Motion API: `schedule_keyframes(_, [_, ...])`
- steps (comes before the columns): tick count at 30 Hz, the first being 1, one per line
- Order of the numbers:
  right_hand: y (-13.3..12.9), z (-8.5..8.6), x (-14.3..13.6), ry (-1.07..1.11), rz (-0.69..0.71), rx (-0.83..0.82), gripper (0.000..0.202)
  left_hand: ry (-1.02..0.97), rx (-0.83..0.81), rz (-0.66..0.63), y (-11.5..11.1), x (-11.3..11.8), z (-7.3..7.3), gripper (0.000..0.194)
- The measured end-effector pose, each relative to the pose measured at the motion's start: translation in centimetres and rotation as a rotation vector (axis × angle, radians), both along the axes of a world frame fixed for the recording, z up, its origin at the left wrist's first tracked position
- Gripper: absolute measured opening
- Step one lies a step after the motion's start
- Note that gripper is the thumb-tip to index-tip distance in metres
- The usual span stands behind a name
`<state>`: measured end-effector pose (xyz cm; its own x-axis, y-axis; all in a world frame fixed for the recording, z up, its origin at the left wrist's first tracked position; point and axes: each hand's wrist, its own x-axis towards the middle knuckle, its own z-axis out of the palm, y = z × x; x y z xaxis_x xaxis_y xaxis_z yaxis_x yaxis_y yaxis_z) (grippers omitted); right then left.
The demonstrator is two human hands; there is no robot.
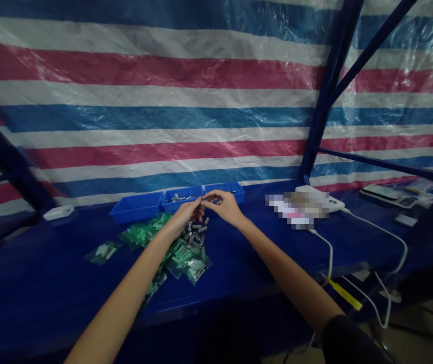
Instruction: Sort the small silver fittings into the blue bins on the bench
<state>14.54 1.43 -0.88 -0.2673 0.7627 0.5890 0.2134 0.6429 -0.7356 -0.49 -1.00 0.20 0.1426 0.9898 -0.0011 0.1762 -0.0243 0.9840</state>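
My left hand (190, 212) and my right hand (222, 205) meet above the blue table, their fingertips pinched together. Whatever lies between the fingers is too small to name. Just beneath them is a loose heap of short metal cylinders (195, 233), silver and dark. Green-tinted plastic packets (180, 255) with small pieces inside spread below and to the left of my left hand. Behind the hands stand blue bins: a left one (136, 206), a middle one (182, 198) holding small metal parts, and a right one (235, 192), partly covered by my right hand.
A single clear packet (103, 252) lies at the left, and a white box (59, 212) farther back. On the right are a white device (330, 202) with white cables (400, 242), a yellow tag (345, 294) and a small scale-like item (388, 195). Blue posts (324, 101) frame striped sheeting.
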Motion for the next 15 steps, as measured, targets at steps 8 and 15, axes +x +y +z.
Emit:
schedule_keyframes(8, [-0.8,-0.7,1.0,-0.417,-0.126,-0.032,0.027,-0.224,0.029,0.417,0.7,-2.2,0.6,0.035])
schedule_keyframes(15, [0.5,-2.1,1.5,-0.579,0.086,-0.071,0.025,-0.458,0.069,0.58,1.8,-4.2,0.4,0.019])
